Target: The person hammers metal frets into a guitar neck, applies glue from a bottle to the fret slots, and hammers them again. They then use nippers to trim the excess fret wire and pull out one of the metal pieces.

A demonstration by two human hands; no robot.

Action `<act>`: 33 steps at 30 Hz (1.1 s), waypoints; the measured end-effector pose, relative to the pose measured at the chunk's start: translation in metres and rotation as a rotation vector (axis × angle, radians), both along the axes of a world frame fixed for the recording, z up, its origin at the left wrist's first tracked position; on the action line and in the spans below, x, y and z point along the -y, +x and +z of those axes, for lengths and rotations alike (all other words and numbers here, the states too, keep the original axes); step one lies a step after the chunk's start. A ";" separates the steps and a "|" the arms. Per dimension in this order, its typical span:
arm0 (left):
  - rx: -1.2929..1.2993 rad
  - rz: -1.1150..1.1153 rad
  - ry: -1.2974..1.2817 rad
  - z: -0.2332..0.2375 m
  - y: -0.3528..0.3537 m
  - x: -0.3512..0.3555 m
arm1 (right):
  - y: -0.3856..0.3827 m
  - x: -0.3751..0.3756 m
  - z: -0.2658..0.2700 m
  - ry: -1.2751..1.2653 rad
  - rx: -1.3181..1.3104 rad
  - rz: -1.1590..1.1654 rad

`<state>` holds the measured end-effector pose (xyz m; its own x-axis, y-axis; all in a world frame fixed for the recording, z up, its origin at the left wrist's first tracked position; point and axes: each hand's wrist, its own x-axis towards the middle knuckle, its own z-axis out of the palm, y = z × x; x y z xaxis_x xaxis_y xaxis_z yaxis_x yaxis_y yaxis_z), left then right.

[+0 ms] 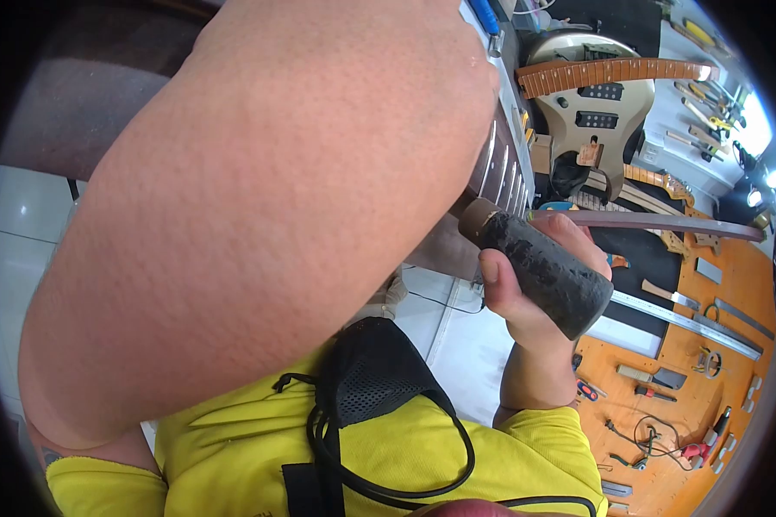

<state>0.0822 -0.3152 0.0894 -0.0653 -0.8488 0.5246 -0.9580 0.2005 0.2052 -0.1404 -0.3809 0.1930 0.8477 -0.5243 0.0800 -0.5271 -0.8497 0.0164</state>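
Observation:
My left forearm fills the left and middle of the view, and my left hand [444, 52] is at the top with its fingers hidden. Just beside it lies a dark fretboard [504, 168] with shiny metal frets, partly covered by the arm. My right hand [513, 297] is closed around a thick black cylindrical handle [550, 271] with a scuffed surface and a brown collar. That collar points toward the fretboard, and whatever lies past it is hidden behind my forearm.
Beyond the fretboard are a cream guitar body [591, 125] and a curved fretted neck [616, 76]. A long thin dark strip [655, 222] juts to the right. A metal ruler [690, 320] and hand tools, including a scraper [655, 376], occupy the orange surface [664, 349].

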 end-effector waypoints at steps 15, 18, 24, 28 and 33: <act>-0.028 -0.007 -0.010 -0.006 0.006 0.014 | 0.032 0.086 0.023 0.539 0.310 -0.428; -0.027 -0.013 -0.008 -0.006 0.007 0.014 | 0.039 0.095 0.020 0.595 0.308 -0.428; -0.025 -0.015 -0.001 -0.006 0.009 0.017 | 0.041 0.099 0.022 0.601 0.272 -0.440; -0.021 -0.019 0.008 -0.007 0.007 0.018 | 0.043 0.099 0.017 0.648 0.214 -0.517; -0.021 -0.015 0.010 -0.008 0.008 0.018 | 0.048 0.098 0.019 0.674 0.308 -0.473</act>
<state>0.0903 -0.3332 0.0813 -0.0670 -0.8532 0.5172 -0.9504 0.2124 0.2273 -0.0922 -0.4785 0.2120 0.5213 -0.8332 -0.1844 -0.7249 -0.3183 -0.6109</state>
